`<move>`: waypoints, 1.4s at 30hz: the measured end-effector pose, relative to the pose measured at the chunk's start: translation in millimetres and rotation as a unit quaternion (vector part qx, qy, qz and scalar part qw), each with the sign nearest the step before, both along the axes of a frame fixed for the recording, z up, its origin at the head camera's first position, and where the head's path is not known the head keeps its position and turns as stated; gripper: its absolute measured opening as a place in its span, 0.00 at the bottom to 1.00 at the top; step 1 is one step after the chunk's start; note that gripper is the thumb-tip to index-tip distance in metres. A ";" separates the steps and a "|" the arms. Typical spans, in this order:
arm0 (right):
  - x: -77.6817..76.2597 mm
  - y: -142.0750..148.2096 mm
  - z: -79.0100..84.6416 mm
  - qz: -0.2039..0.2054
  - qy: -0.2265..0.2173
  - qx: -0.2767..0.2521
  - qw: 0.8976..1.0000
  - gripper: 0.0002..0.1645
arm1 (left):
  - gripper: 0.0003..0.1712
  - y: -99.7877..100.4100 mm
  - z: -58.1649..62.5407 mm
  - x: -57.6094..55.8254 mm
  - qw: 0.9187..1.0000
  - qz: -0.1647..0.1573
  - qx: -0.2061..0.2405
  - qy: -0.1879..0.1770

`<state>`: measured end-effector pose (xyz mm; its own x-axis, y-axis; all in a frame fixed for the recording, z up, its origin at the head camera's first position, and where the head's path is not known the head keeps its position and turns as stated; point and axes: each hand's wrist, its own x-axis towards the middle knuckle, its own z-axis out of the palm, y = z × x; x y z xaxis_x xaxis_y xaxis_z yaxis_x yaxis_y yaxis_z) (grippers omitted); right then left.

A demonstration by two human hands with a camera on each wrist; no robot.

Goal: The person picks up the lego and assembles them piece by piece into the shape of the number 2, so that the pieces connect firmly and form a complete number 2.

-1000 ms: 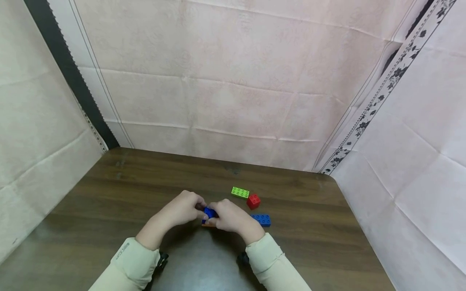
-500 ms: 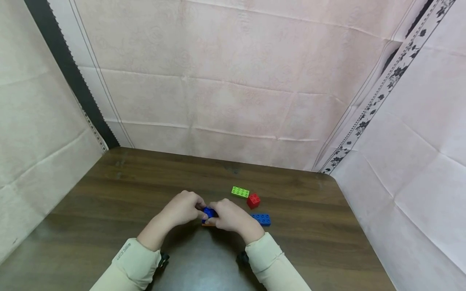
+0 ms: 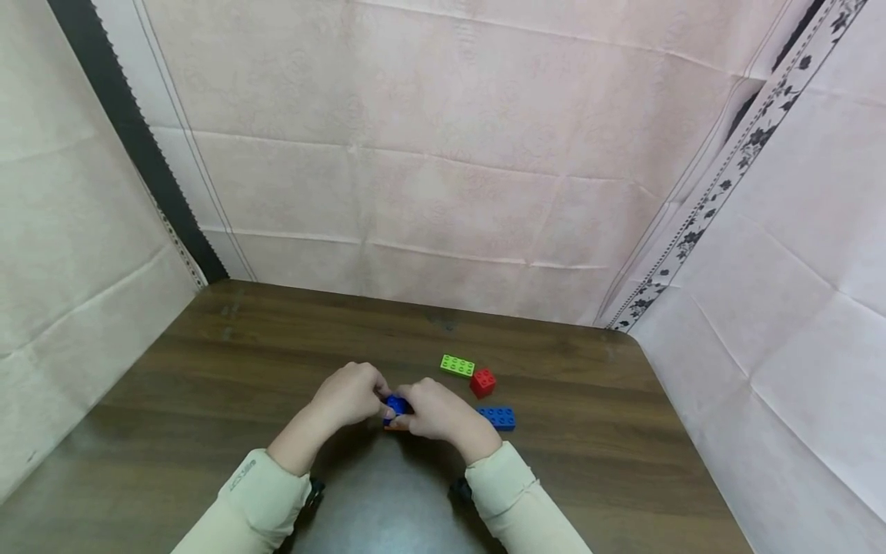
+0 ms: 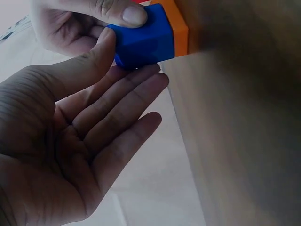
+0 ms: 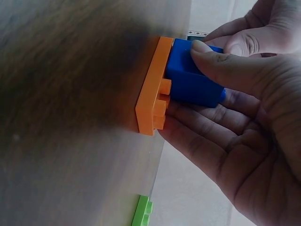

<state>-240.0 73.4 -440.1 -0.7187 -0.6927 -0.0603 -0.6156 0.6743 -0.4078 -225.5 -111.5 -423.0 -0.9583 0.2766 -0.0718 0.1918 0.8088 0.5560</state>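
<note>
A tall blue building brick point(image 5: 195, 77) stands on one end of a thin orange brick point(image 5: 153, 89), whose other studs show bare in the right wrist view. The orange brick lies on the wooden table. My left hand point(image 3: 349, 395) pinches the blue brick near its top edge with thumb and fingertips, its other fingers stretched out. From the other side, my right hand point(image 3: 436, 412) grips the same brick, thumb point(image 5: 211, 56) pressed on its near face and fingers behind it. In the head view the hands cover most of both bricks.
A flat light green brick point(image 3: 457, 365) and a red brick point(image 3: 482, 382) lie behind my right hand on the table point(image 3: 588, 462). Another blue brick point(image 3: 498, 418) lies partly behind that hand. Cloth walls point(image 3: 429, 192) border the table at the back and sides.
The left forearm and sleeve have shifted slightly to the right. Both hands keep their hold on the blue brick in the same place, and the loose bricks stay put.
</note>
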 end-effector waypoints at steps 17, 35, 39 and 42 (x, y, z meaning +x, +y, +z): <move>0.6 0.3 -0.7 0.000 0.002 -0.013 1.000 0.09 | 0.15 8.3 12.8 0.3 1.000 -0.012 -0.021 -0.008; 2.6 0.1 -1.5 0.003 0.006 -0.013 1.000 0.10 | 0.18 11.9 15.9 3.8 0.999 -0.005 -0.041 -0.007; 2.7 0.0 -1.6 0.003 0.003 -0.013 1.000 0.10 | 0.17 12.5 15.5 4.0 0.999 -0.002 -0.045 -0.005; 2.5 0.3 -2.0 0.002 0.002 -0.017 1.000 0.11 | 0.17 13.8 15.4 4.3 0.999 0.000 -0.052 -0.002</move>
